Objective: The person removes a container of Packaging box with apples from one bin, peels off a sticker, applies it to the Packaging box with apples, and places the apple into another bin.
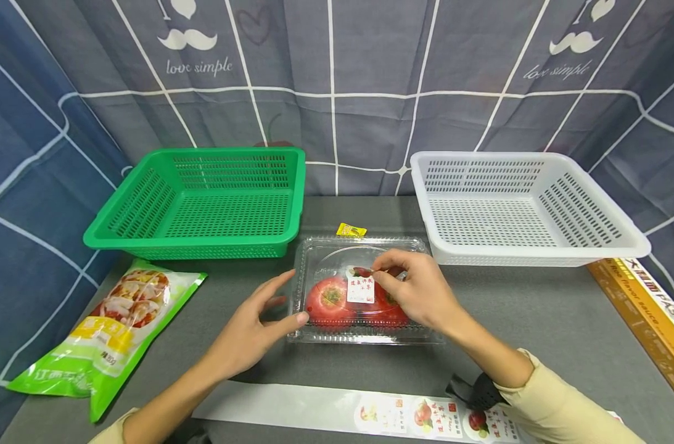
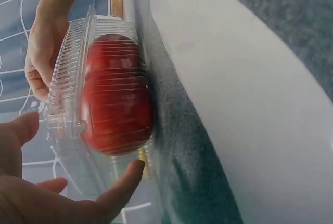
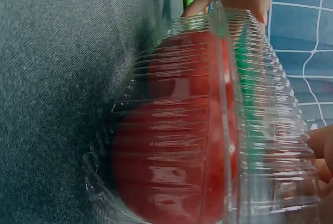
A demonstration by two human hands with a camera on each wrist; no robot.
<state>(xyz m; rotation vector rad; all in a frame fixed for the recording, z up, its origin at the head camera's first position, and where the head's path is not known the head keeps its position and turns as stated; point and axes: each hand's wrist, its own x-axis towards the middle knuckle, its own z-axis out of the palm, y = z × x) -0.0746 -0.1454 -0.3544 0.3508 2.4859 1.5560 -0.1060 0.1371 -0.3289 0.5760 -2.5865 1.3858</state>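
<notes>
- Two hands work over a clear plastic clamshell box (image 1: 364,290) at the middle of the grey table (image 1: 536,308), holding two red tomatoes (image 1: 330,300).
- The left hand (image 1: 253,333) sits at the box's 9 o'clock side, fingers straight and relaxed, thumb tip touching the near-left corner; the left wrist view shows the same open palm against the ribbed wall.
- The right hand (image 1: 420,293) rests on the lid at its 3 o'clock side, thumb and forefinger pinching the top edge of a white label (image 1: 361,287) lying on the lid.
- At 12 o'clock from the box, just beyond its far edge, lies a small yellow sachet (image 1: 351,230).
- At 11 o'clock stands a green basket (image 1: 148,237); at 1 o'clock, a white basket (image 1: 608,250).
- At 9 o'clock, well apart, lies a green snack bag (image 1: 115,327).
- At 6 o'clock, along the near table edge, runs a sticker strip (image 1: 337,410) with printed labels.
- At 3 o'clock, on the table's right edge, lies a long pasta box (image 1: 647,320).
</notes>
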